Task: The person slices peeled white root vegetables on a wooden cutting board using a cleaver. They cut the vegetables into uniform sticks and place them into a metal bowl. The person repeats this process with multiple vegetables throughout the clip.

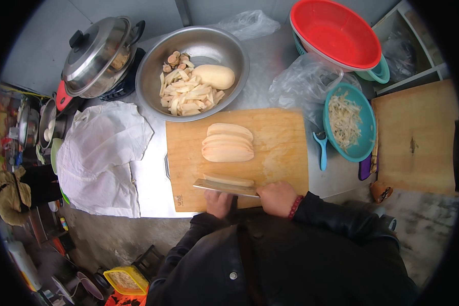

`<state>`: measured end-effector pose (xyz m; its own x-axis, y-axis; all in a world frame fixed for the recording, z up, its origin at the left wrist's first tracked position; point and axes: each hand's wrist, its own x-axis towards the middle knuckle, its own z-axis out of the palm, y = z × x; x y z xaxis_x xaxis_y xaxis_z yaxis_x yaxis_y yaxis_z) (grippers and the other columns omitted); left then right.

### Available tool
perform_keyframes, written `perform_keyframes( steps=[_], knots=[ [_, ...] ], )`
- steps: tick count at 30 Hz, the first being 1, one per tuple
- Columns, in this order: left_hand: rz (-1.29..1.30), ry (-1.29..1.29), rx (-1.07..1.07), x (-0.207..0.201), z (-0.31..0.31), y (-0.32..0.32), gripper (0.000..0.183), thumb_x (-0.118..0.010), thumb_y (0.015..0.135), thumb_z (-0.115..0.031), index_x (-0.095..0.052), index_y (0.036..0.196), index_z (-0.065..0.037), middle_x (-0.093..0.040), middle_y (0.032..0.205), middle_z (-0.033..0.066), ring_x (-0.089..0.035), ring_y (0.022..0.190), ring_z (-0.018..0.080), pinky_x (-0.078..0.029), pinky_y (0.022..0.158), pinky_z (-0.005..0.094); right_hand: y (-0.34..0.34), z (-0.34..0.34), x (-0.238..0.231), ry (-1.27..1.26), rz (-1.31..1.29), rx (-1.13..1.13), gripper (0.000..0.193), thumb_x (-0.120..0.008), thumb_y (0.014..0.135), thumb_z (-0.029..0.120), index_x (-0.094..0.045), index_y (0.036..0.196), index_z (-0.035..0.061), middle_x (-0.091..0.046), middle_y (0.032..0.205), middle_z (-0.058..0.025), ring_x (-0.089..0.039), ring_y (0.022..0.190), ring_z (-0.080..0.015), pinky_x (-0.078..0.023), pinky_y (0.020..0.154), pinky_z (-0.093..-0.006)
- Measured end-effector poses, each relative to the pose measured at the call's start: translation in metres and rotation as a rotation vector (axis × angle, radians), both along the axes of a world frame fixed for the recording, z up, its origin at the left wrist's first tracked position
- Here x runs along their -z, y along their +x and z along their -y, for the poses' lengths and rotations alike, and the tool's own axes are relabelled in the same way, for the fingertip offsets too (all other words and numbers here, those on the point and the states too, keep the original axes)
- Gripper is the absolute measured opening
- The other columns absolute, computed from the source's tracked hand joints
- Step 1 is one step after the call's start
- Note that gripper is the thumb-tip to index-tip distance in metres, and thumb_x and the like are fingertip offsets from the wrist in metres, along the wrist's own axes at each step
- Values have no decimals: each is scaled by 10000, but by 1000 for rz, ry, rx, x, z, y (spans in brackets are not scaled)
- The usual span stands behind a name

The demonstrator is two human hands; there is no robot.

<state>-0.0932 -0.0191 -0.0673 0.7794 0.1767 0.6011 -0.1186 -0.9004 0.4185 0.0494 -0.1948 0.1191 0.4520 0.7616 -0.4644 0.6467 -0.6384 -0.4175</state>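
On the metal surface (262,66), sticks (188,98) lay cut in the bowl (155,57) beside a whole root (215,76), slabs (228,143) on the board (283,153) seemingly left to cut, the right hand (279,199) in a grip round the knife (224,187), the left hand's (219,203) grip unclear.

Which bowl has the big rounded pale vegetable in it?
The silver metal bowl: the vegetable lies beside cut strips. The teal bowl holds fine shreds; the red basin, nothing visible.

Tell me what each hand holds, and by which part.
Right hand: the knife, gripped at its handle end. Left hand: right beside it; whether it holds anything cannot be told.
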Motion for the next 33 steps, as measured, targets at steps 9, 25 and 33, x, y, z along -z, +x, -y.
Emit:
perform_keyframes(
  steps=[9,25,33],
  knots=[
    [-17,-101,98,-6,-5,-2,498,-819,665,-48,-597,1093,-173,-573,1086,95,-553,1005,342,-416,839,441,-3,-8,9,-20,-23,-7,151,-560,807,117,-696,836,59,-696,787,-186,-686,749,-395,-535,689,-520],
    [-82,-143,21,-28,-15,12,338,-791,758,-68,-648,1062,-102,-593,1144,154,-558,1066,382,-455,871,485,7,-1,12,52,65,41,164,-545,836,144,-694,846,77,-691,757,-182,-680,710,-396,-529,650,-519],
    [-71,-111,74,-38,-21,15,326,-782,751,-51,-660,1049,-105,-588,1070,111,-562,1002,338,-477,852,446,12,1,14,23,3,136,207,-589,899,253,-717,852,96,-690,769,-151,-668,745,-392,-517,688,-513]
  ],
)
